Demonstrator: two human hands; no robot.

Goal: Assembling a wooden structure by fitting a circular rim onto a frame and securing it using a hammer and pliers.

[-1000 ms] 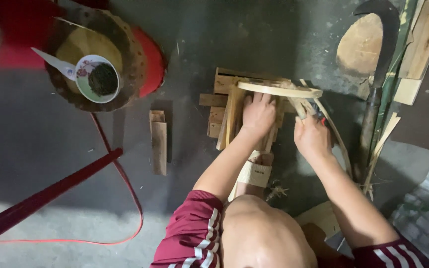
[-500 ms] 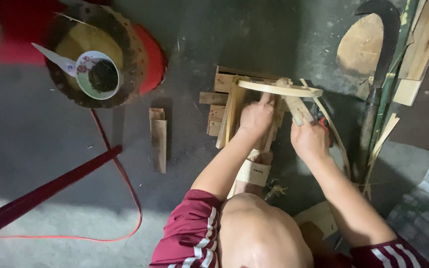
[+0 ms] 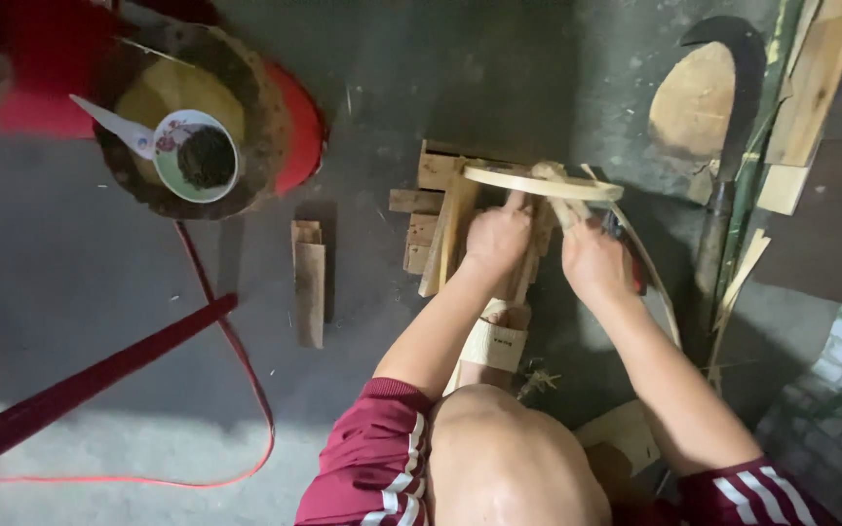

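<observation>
Gripping bent bamboo strip (image 3: 538, 182) from below, left hand (image 3: 497, 239) clenched, right hand (image 3: 592, 261) clenched just beside it

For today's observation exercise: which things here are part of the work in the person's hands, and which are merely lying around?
In hand:
- left hand gripping the bent bamboo strip hoop
- right hand on the hoop's wrapped joint
- stacked wood pieces beneath

Lying about:
- bowl with spoon on a stump
- loose plank
- curved blade
- red strap

Both hands (image 3: 548, 248) closed, arms outstretched
</observation>
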